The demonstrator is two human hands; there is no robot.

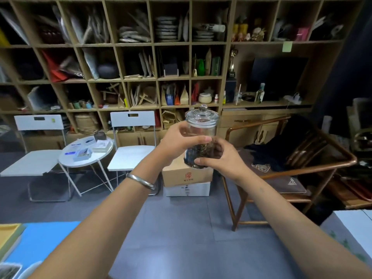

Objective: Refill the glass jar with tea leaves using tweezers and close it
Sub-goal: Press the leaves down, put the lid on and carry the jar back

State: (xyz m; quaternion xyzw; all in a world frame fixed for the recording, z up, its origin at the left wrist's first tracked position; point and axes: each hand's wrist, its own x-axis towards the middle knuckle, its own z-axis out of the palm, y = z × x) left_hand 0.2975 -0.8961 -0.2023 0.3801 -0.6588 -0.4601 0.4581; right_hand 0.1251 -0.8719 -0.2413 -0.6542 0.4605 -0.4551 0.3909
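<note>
While both hands wrap the clear glass jar [201,137], left hand [177,143] above right hand [219,158], dark tea leaves [201,154] fill its bottom beneath the knobbed lid [202,115].

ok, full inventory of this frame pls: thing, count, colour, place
glass jar: 1, clear, held up at centre in both hands
glass lid: 1, clear, knobbed, seated on the jar
tea leaves: dark, filling the jar's lower part
folding chairs: 2, white, left of centre
round side table: 1, white, between the chairs, small items on top
cardboard box: 1, brown, on a white box, floor below the jar
wooden armchair: 1, brown, right, dark cloth on it
cubby shelving: tan, back wall, packed with bags and tea ware
blue mat: 1, bottom left
bracelet: 1, silver, left wrist
left hand: grips the jar's middle
right hand: cups the jar's base
</note>
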